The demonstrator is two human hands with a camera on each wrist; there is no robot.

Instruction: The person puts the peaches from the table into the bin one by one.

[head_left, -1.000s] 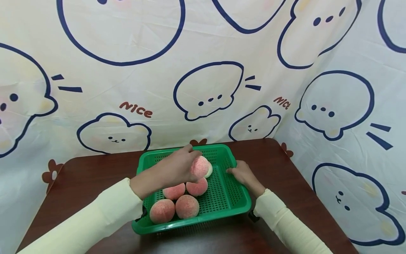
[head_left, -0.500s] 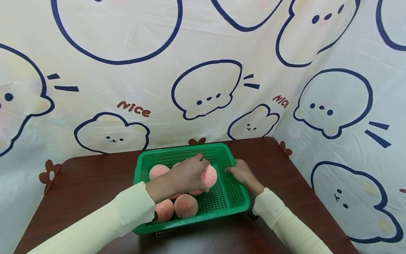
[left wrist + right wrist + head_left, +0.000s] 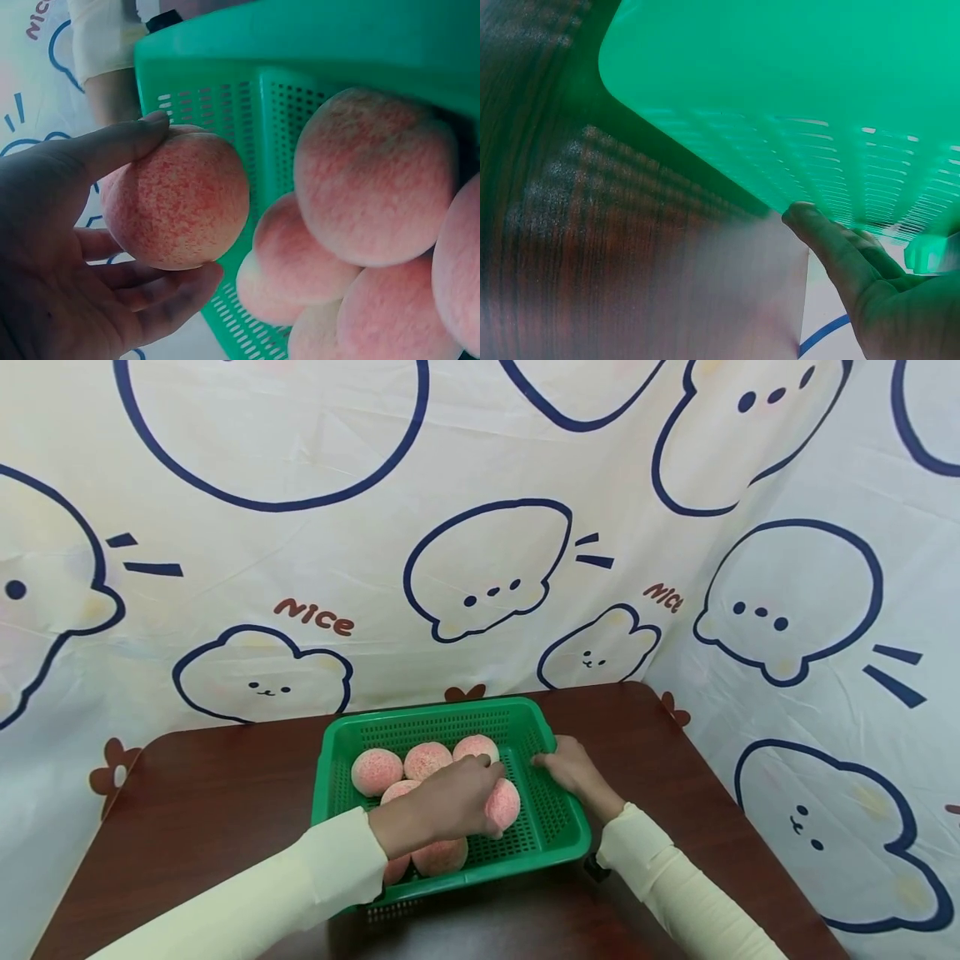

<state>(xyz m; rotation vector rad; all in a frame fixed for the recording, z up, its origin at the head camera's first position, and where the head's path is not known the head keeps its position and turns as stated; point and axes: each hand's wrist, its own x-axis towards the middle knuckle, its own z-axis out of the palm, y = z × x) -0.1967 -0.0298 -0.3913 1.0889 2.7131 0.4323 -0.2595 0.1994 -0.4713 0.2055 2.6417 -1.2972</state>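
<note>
My left hand (image 3: 453,806) holds a pink peach (image 3: 504,803) between thumb and fingers, over the right part of the green basket (image 3: 525,862). In the left wrist view, the thumb lies on one side of this peach (image 3: 180,202) and the fingers curl along the other. Three peaches line the back of the basket, including one at the left (image 3: 377,772) and one at the right (image 3: 476,747). More peaches, such as the front one (image 3: 442,858), are partly hidden by my left hand and forearm. My right hand (image 3: 573,770) grips the basket's right rim, thumb on the inside.
The basket stands on a dark brown wooden table (image 3: 240,793). Behind and to the right hangs a white cloth (image 3: 360,568) with cartoon animal outlines, close to the table's edges. In the right wrist view, the basket's slotted wall (image 3: 780,67) fills the upper part.
My left hand has moved forward-right to nearer me, carrying the peach from the basket's back middle to its right front area. The back-row peaches now show. The right hand and basket stay nearly in place.
</note>
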